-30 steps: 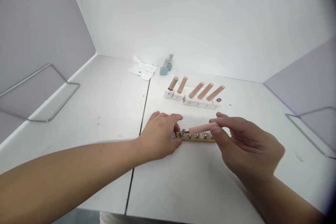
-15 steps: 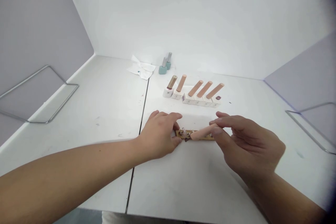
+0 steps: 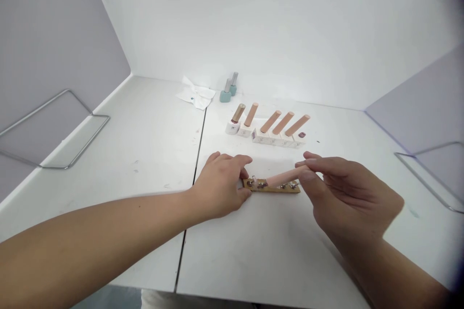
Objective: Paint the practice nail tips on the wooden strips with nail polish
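A narrow wooden strip (image 3: pixel 272 187) with several small nail tips on it lies on the white table (image 3: pixel 145 145). My left hand (image 3: pixel 222 184) pinches the strip's left end between thumb and fingers. My right hand (image 3: pixel 347 193) grips a pink-capped polish brush (image 3: pixel 286 177) by its cap, the brush end pointing left and touching a tip near the strip's left end. Behind the strip stands a row of white nail polish bottles (image 3: pixel 268 128) with tall pink caps, all leaning to the right.
Two teal bottles (image 3: pixel 227 91) and a crumpled white tissue (image 3: pixel 195 95) sit near the back wall. Bent metal wire frames stand at the left (image 3: pixel 54 130) and right (image 3: pixel 427 169) edges. A seam runs down the table's middle.
My right hand shifted slightly right and up, tilting the brush so its tip points down-left onto a nail tip. The left hand stayed on the strip.
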`<state>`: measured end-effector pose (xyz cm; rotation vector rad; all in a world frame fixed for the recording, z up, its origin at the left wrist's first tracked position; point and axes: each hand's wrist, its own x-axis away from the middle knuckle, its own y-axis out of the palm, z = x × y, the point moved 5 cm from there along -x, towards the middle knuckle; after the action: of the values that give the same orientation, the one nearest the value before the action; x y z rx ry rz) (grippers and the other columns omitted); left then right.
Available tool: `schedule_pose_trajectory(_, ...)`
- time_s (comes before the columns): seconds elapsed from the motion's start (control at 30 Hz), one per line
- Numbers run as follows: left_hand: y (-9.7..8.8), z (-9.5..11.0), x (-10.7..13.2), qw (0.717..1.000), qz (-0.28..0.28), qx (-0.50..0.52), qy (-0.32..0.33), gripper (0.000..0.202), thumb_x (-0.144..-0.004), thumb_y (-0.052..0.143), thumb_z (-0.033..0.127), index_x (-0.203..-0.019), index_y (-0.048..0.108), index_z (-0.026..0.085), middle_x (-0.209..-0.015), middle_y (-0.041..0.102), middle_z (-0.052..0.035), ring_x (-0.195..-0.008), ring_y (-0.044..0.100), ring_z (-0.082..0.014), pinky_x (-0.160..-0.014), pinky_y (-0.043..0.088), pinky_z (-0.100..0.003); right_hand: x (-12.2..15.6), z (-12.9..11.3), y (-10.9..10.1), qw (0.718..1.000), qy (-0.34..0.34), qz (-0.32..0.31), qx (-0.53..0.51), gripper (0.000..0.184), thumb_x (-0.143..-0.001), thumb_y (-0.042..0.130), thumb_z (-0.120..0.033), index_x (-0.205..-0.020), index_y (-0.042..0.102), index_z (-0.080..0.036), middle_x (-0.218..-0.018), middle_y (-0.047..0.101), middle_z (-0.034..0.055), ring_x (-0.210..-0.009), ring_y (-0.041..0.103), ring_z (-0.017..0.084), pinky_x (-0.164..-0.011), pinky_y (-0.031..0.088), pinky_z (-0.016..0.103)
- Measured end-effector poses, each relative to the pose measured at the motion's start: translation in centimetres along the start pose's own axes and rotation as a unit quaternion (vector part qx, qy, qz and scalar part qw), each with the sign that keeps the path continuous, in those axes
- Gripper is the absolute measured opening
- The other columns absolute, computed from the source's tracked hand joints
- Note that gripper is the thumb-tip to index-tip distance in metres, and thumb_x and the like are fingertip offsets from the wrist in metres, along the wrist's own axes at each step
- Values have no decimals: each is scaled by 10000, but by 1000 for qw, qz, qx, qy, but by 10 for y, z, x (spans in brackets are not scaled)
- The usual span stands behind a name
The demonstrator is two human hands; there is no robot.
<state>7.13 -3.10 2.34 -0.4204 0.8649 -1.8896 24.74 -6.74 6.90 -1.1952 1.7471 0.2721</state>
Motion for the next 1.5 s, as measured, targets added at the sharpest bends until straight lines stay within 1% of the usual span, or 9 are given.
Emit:
schedule_pose_trajectory(0.23,1,0,-1,1000,-1,-3,3,509,-724,643,223,-1211,499,188,-970,705,13,-1030,525,-255,-945,381,-423,1,3,0,1000,0,13,-11,339,-707,696,-69,-981,673,-267,-708,696,-51,-737,668,139,-811,574,339)
schedule_pose_trajectory(0.47,1,-1,-1,1000,5,-7,2,499,-726,644,231,-1202,499,208,-966,708,16,-1034,543,-260,-944,384,-431,1,4,4,1000,13,-14,-2,333,-711,694,-77,-985,659,-263,-715,712,-45,-725,665,155,-872,559,421)
schedule_pose_trajectory(0.73,1,0,0,1000,7,-10,12,504,-725,647,217,-1205,495,203,-957,709,13,-1037,553,-254,-950,385,-422,2,6,1,999,10,-27,18,322,-695,704,-89,-944,677,-290,-785,693,-35,-775,663,158,-877,561,405)
schedule_pose_trajectory(0.9,0,1,0,1000,5,-7,12,498,-730,643,213,-1203,491,211,-969,707,5,-1043,553,-253,-954,378,-428,1,4,0,999,-1,-40,-2,337,-692,696,-71,-937,677,-301,-738,685,-46,-757,667,163,-884,558,417)
schedule_pose_trajectory(1.03,0,2,0,1000,3,-5,11,502,-727,641,197,-1206,490,194,-965,707,-3,-1026,560,-248,-964,372,-440,-2,3,-3,1000,8,-9,-4,280,-707,702,-112,-920,684,-293,-716,687,-41,-748,675,177,-865,564,443)
schedule_pose_trajectory(1.13,0,3,0,1000,2,-4,10,489,-729,635,198,-1198,496,198,-957,707,0,-1025,563,-250,-957,379,-438,-4,1,-5,999,12,32,-14,238,-719,701,-127,-909,686,-268,-717,696,-38,-690,672,161,-799,584,411)
schedule_pose_trajectory(1.2,0,3,0,1000,1,-3,10,479,-732,628,197,-1193,499,201,-954,708,2,-1028,563,-249,-963,374,-437,-4,2,-4,999,17,38,-17,234,-729,695,-128,-920,682,-263,-719,705,-35,-675,671,157,-748,590,388)
schedule_pose_trajectory(1.27,0,3,-1,1000,1,-4,10,476,-731,627,196,-1191,502,198,-955,709,1,-1026,562,-249,-967,372,-434,-4,2,-2,999,19,30,-12,246,-735,691,-127,-936,677,-268,-725,711,-32,-692,674,160,-738,589,381)
schedule_pose_trajectory(1.5,1,1,-1,1000,3,-14,18,490,-739,628,211,-1209,490,186,-973,702,3,-1034,548,-247,-971,370,-432,2,1,4,1000,15,-18,7,291,-725,687,-110,-956,672,-286,-736,699,-36,-766,685,171,-849,568,416)
